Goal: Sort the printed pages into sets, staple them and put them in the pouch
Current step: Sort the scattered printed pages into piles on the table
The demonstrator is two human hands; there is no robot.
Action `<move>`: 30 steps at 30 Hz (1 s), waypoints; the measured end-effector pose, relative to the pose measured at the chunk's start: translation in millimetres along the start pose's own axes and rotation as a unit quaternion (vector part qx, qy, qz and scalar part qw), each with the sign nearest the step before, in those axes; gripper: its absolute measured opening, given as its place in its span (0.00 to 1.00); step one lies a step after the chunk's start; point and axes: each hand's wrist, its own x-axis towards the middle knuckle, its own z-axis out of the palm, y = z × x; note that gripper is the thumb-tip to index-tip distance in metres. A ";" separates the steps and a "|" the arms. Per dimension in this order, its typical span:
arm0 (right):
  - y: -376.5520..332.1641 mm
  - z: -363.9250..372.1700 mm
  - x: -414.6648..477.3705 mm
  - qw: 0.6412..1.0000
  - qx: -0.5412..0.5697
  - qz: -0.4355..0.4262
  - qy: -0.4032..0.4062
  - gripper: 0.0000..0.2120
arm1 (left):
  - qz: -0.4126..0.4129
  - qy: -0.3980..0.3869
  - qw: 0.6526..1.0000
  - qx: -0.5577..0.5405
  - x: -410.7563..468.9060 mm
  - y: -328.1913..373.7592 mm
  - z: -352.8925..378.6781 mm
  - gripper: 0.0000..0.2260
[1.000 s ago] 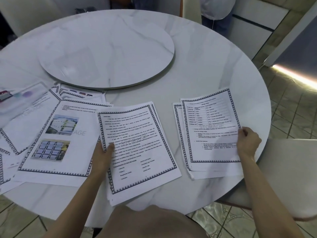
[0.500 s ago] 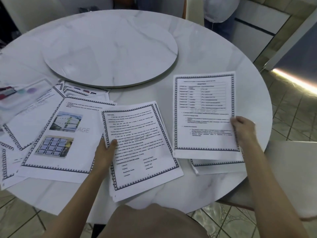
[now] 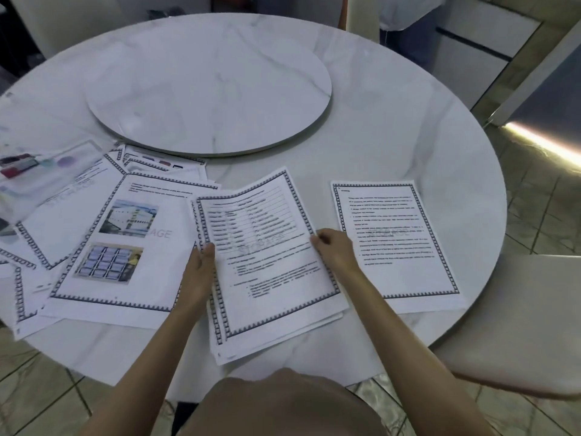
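A page with a table point(image 3: 267, 247) lies on top of the centre stack of printed pages point(image 3: 239, 347) near the table's front edge. My right hand point(image 3: 333, 247) pinches that page at its right edge. My left hand point(image 3: 201, 265) rests on the stack's left edge with the fingers laid along it. To the right lies a text page point(image 3: 396, 243) on a small pile. A page with two photos point(image 3: 125, 243) lies to the left, over more scattered pages point(image 3: 28, 265). A clear plastic pouch point(image 3: 41, 174) sits at the far left.
The round marble table point(image 3: 408, 136) carries a raised turntable point(image 3: 207, 86) in its middle. A pale chair point(image 3: 515, 322) stands at the right, close to the table's edge. A person stands beyond the far side point(image 3: 405, 23). Tiled floor lies below.
My right hand lifted the table page off the right pile and carried it left onto the centre stack. A text page now shows on top of the right pile.
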 end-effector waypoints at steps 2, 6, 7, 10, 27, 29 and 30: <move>-2.6 0.0 -2.6 1.000 -0.002 -0.006 -0.026 0.10 | 0.016 0.001 1.000 0.006 0.0 -1.4 0.1 0.22; 0.4 -34.6 5.4 0.999 0.044 0.024 0.012 0.10 | 0.024 0.001 1.000 0.016 -0.5 -2.7 0.0 0.19; 4.4 -48.6 7.9 0.998 0.033 0.024 0.036 0.09 | 0.023 0.000 1.000 0.016 -0.3 -2.9 -0.3 0.19; 24.3 -91.0 12.1 0.992 -0.042 0.024 0.120 0.11 | 0.022 -0.005 1.000 0.013 -0.8 -3.2 -1.7 0.20; 87.2 -147.3 6.5 0.950 -0.179 0.135 0.218 0.21 | 0.024 0.028 0.999 0.017 -5.0 1.5 4.3 0.19; 82.5 -150.8 4.3 0.957 -0.149 0.119 0.217 0.15 | 0.027 0.031 0.999 0.019 -5.1 1.2 4.5 0.19; 80.0 -153.0 3.1 0.960 -0.140 0.108 0.216 0.14 | 0.026 0.030 0.999 0.019 -5.0 1.3 4.5 0.19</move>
